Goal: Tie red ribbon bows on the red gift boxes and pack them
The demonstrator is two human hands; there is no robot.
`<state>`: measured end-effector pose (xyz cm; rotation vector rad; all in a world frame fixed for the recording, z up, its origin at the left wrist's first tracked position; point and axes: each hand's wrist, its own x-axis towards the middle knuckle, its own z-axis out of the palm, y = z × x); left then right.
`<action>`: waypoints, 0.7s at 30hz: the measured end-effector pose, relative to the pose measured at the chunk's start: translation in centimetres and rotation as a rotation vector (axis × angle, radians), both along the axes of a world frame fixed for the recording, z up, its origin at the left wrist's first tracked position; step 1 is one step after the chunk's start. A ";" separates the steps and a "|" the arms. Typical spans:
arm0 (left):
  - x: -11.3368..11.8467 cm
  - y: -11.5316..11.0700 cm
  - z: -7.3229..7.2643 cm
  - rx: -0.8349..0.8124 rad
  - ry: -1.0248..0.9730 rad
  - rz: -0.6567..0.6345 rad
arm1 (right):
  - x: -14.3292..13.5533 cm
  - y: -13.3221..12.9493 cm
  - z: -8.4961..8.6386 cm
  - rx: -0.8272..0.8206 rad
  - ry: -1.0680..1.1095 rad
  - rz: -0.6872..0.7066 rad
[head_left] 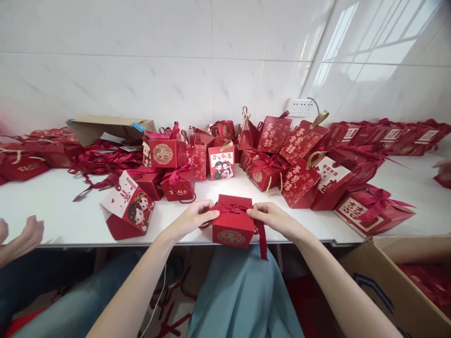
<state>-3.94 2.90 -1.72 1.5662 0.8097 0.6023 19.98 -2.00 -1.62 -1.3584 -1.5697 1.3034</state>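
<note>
A red gift box (pixel 233 232) with a round gold emblem on its front stands at the table's front edge, with a red ribbon (pixel 233 208) tied in a bow across its top. My left hand (pixel 199 216) pinches the ribbon on the bow's left side, thumb and finger together. On the other side my right hand (pixel 269 217) pinches the ribbon's right part, and a loose ribbon end hangs below it past the table edge. Behind the box stands a box with a cartoon couple (pixel 221 165).
Finished-looking red boxes (pixel 303 183) crowd the table's back and right. A ribbon pile (pixel 105 159) lies before an open carton (pixel 112 124). A cartoon-face box (pixel 130 209) is front left. Another person's hands (pixel 26 237) show far left. A large carton (pixel 369 272) stands lower right.
</note>
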 end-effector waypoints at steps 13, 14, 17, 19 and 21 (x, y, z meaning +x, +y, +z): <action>-0.2 0.9 -0.7 -0.093 0.002 -0.032 | 0.8 0.4 -1.4 -0.147 0.461 0.051; -0.4 0.9 -0.6 -0.085 0.014 -0.055 | 0.9 0.3 -1.3 -0.146 0.453 0.048; -0.6 1.1 -0.7 -0.108 0.001 -0.087 | 1.2 0.2 -0.9 -0.149 0.408 0.042; -0.6 1.2 -1.1 -0.141 -0.033 -0.076 | 1.4 0.2 -0.8 -0.154 0.361 0.046; -0.4 1.3 -1.8 -0.167 -0.062 -0.062 | 1.7 0.2 -1.1 -0.152 0.315 0.047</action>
